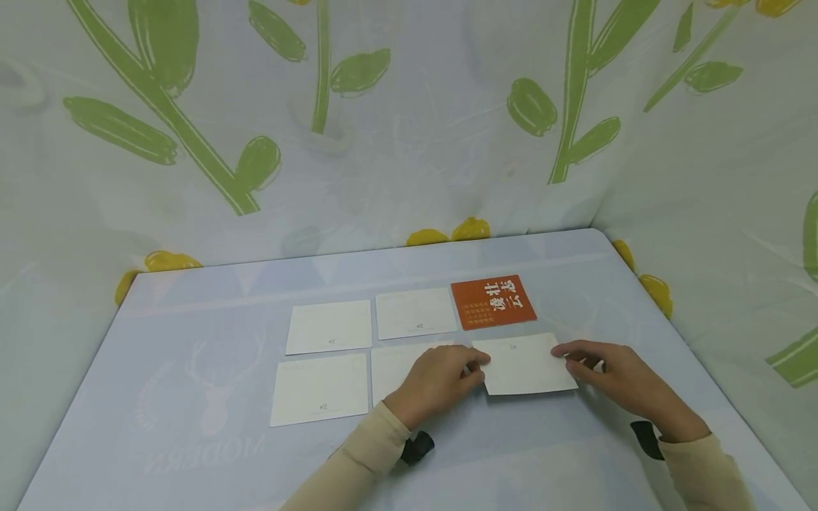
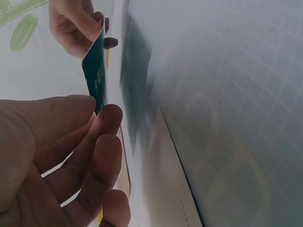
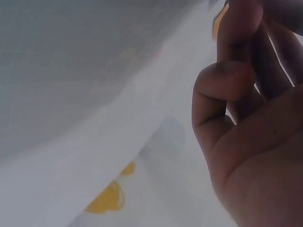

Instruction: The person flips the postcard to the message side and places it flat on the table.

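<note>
Between both hands is a postcard (image 1: 525,369), its white side up in the head view and its green printed side (image 2: 96,71) showing in the left wrist view. My left hand (image 1: 437,380) pinches its left edge between thumb and index finger. At the opposite edge, my right hand (image 1: 616,372) pinches it too. The card is raised a little off the table, with a shadow beneath. Just beyond it lies an orange-red card (image 1: 493,302) with white characters. Left of my hands, a white card (image 1: 399,362) is partly covered by my left hand.
More white cards lie in two rows on the pale table (image 1: 211,341): a far-left card (image 1: 329,326), a far-middle card (image 1: 417,313) and a near-left card (image 1: 319,390). A curtain (image 1: 422,128) with green leaves hangs behind the table and along its right side.
</note>
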Tool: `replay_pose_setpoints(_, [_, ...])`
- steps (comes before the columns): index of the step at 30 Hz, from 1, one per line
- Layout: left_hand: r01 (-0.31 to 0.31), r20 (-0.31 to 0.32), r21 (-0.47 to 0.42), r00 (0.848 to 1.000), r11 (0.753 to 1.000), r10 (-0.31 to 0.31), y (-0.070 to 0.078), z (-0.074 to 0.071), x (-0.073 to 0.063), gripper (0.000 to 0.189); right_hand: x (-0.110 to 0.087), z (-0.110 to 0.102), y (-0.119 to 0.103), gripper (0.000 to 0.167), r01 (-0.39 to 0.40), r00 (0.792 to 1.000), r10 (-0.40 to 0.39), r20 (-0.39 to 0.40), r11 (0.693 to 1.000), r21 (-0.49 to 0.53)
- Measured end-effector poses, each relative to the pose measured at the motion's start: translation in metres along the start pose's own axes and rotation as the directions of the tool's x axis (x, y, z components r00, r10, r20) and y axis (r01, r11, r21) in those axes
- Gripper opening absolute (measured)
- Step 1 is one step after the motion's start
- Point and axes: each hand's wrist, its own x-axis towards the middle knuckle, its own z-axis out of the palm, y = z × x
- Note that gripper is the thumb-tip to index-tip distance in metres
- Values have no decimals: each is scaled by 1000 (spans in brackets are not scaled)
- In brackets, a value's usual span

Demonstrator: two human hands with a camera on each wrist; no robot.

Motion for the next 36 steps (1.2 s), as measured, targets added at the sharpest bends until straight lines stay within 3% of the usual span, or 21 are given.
replay_pose_setpoints(8, [-1,10,16,1000,1000,1,-1,1,0,24,1,1,-2,23,-35,999,36,24,999,-27])
replay_pose_setpoints(22, [9,13,45,1000,999,-10,-2,3,0,23,0,2,-1,22,41,999,-42,-6,997,-59])
replay_pose_setpoints(33, [4,-41,75,999,997,0,-3,0,-4,22,1,0,-1,31,-2,997,-5,-72,995,-101])
replay_pose_setpoints(36, [9,-65,85,998,996,-3,-4,-5,-5,23,1,0,0,37,30,991,-46,-122,991,-131])
